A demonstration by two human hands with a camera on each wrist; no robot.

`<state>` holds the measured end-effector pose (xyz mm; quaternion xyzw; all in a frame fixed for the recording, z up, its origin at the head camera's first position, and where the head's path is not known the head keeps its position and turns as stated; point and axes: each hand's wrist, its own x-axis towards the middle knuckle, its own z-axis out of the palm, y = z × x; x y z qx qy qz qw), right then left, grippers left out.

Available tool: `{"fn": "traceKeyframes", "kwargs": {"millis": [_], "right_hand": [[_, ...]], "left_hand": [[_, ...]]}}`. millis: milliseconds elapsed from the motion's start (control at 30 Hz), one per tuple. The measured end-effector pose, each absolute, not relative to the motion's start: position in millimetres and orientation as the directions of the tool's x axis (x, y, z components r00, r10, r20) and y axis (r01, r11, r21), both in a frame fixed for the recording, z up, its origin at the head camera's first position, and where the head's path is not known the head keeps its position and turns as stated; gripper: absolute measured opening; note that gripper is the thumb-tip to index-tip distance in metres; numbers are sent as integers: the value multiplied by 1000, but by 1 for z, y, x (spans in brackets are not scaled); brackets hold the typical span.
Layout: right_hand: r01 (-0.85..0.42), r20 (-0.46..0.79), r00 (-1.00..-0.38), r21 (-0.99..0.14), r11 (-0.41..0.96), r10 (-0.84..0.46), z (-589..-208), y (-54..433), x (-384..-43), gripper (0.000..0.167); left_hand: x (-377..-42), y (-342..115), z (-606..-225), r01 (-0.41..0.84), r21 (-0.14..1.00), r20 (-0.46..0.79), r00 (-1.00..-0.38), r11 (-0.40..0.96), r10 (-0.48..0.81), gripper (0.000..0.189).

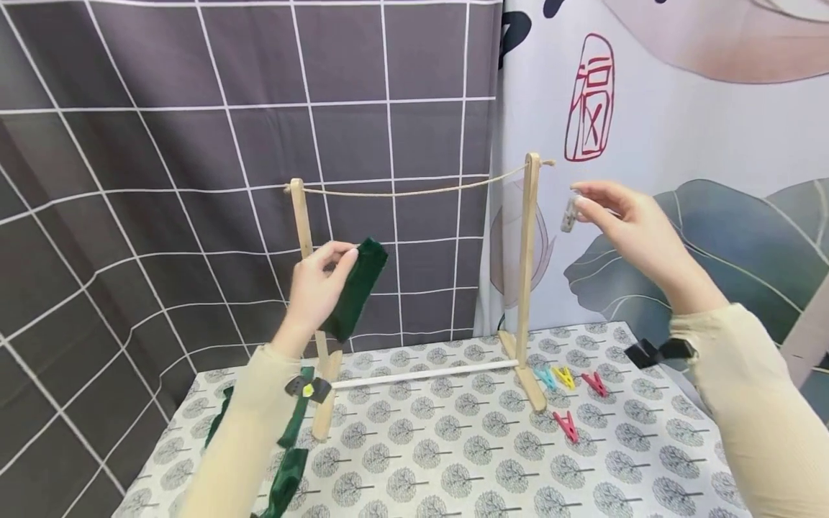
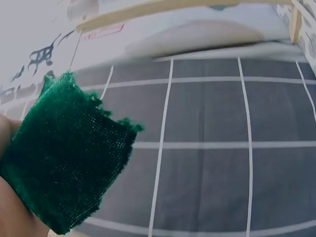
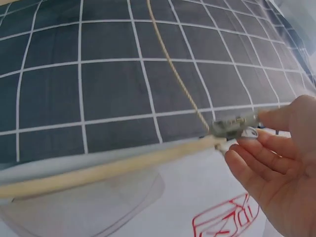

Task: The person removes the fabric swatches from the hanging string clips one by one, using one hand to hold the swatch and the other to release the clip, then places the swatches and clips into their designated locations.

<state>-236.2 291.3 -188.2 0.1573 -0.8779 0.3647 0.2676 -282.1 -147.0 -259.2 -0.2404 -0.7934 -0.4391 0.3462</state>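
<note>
My left hand [image 1: 319,284] pinches a strip of dark green velvety cloth [image 1: 358,291] by its upper part, in front of the rack's left post. The left wrist view shows the cloth's frayed edge [image 2: 116,118] close up. To the right of the right post, my right hand [image 1: 631,223] pinches a grey clothespin [image 1: 570,212] between thumb and fingers. That clothespin [image 3: 234,127] also shows in the right wrist view. Between the posts of the wooden rack [image 1: 527,266] a thin rope [image 1: 414,193] sags slightly, above and apart from the cloth.
Several clothespins lie right of the rack's base: blue [image 1: 546,378], yellow [image 1: 565,377] and pink [image 1: 566,426] among them. More green cloth pieces [image 1: 288,478] lie at the left, partly behind my left sleeve. A white bar [image 1: 427,374] joins the posts low down, above the tree-patterned tablecloth [image 1: 453,453].
</note>
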Motion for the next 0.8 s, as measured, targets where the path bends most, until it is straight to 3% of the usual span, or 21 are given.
{"fn": "traceKeyframes", "kwargs": {"millis": [400,800], "right_hand": [[-297,412,-911,-657,693,1,-248,351,-218,52],[-265,358,-933,-631,729,-29,-296,373,-212,51]], "left_hand": [[-252,-229,-266,578,522,755,-655,628,-25,20],[-206,-299,-300,366,488,676,-733,792,-78,25]]}}
